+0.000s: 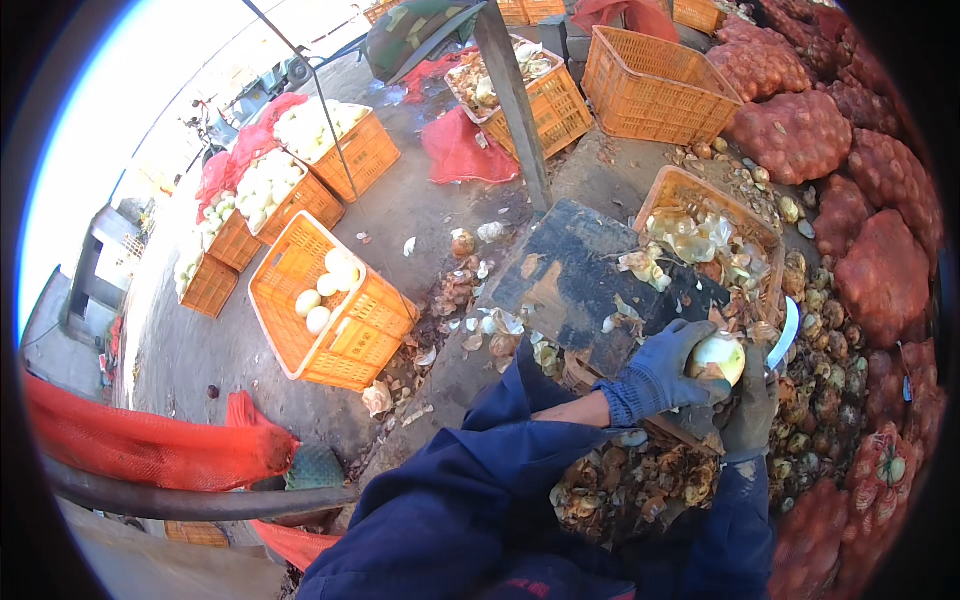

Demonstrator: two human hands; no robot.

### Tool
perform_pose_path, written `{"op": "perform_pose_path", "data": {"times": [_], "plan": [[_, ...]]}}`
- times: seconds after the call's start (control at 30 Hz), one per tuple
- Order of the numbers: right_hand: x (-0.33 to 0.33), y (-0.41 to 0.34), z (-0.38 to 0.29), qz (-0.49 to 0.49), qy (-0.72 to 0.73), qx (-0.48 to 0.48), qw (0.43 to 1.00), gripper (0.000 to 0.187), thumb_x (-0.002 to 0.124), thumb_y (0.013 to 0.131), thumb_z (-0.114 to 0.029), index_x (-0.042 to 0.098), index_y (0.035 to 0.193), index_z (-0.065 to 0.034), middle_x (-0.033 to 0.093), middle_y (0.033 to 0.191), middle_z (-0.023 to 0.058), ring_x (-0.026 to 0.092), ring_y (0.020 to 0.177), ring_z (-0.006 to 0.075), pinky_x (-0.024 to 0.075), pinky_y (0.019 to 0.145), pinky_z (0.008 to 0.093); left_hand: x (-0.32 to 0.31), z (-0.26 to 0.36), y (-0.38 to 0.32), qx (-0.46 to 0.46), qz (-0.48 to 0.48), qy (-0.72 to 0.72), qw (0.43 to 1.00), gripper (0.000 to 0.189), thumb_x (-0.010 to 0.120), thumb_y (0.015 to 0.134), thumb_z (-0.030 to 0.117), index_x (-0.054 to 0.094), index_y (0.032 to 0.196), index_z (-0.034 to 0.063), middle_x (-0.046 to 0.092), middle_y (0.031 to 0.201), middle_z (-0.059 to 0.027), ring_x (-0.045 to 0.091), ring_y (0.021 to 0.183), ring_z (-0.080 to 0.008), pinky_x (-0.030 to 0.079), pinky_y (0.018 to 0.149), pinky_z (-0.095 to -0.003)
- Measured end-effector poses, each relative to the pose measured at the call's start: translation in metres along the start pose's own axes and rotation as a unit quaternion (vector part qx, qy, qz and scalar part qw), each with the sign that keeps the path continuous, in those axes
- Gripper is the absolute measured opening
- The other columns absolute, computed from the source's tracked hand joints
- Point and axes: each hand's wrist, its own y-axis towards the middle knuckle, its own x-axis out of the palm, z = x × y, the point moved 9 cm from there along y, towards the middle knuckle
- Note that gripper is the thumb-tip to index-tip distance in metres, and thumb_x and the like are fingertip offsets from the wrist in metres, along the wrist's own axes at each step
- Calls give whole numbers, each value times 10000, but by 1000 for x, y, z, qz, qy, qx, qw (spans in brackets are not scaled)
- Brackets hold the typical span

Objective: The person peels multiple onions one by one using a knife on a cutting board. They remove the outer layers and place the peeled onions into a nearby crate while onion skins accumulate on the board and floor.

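Note:
My left hand (664, 375), in a blue knit glove, grips a partly peeled onion (721, 355); its pale flesh shows, with a brown patch of skin low on one side. Right beside it, my right hand (748, 416) in a dirty grey glove is closed on a knife, its handle hidden. The knife's curved blade (786, 336) points up and away past the onion. Both hands are above the near edge of a dark, worn board (574, 266) strewn with scraps of onion skin. Beyond the hands, an orange plastic crate (705, 182) holds onion peel.
Unpeeled onions (825, 337) lie heaped on the right, below red mesh sacks (881, 262) of onions. At left stands an orange crate (379, 337) with several peeled onions. A post (517, 105) rises behind the board. Loose peel (622, 491) lies below my hands.

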Motion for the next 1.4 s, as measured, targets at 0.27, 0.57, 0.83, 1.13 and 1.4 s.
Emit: {"op": "perform_pose_path", "data": {"times": [0.27, 0.57, 0.83, 1.13, 1.4], "plan": [[12, -5, -21, -117, 13, 29, 993, 461, 690, 994, -270, 612, 1351, 11, 679, 1232, 88, 618, 1106, 129, 509, 956, 306, 18, -16, -2, -85, -62, -431, 896, 812, 716, 921, 355, 355, 1531, -41, 541, 1430, -155, 532, 1324, -253, 436, 1109, -386], [-9, -6, -19, -71, -140, 5, 987, 380, 576, 1038, -181, 580, 1371, 3, 711, 1135, 77, 659, 1046, 113, 514, 924, 276, 19, -7, -1, -96, -93, -572, 809, 866, 764, 876, 247, 282, 1575, 77, 487, 1485, -151, 559, 1318, -314, 536, 1053, -497], [2, -42, -44, -129, -277, -173, 936, 475, 605, 995, -159, 527, 1447, -32, 669, 1228, 274, 686, 1128, 380, 471, 1051, 417, 3, -11, 13, -20, 36, -489, 872, 969, 858, 761, 96, 311, 1559, 46, 523, 1426, -117, 575, 1273, -249, 508, 1062, -392], [10, -44, -51, -141, -282, -157, 936, 486, 575, 994, -151, 512, 1461, -35, 650, 1244, 276, 679, 1064, 429, 472, 1051, 415, -10, 8, 8, 55, 86, -400, 911, 1016, 867, 724, 58, 292, 1562, 43, 502, 1436, -132, 564, 1265, -238, 494, 1063, -380], [15, -32, -30, -200, -338, -72, 917, 512, 537, 1003, -184, 475, 1487, -28, 637, 1263, 278, 646, 1132, 412, 392, 1112, 443, -11, -7, 2, -12, 101, -444, 890, 993, 852, 732, 37, 293, 1552, 42, 505, 1426, -135, 558, 1270, -244, 495, 1065, -381]]}}
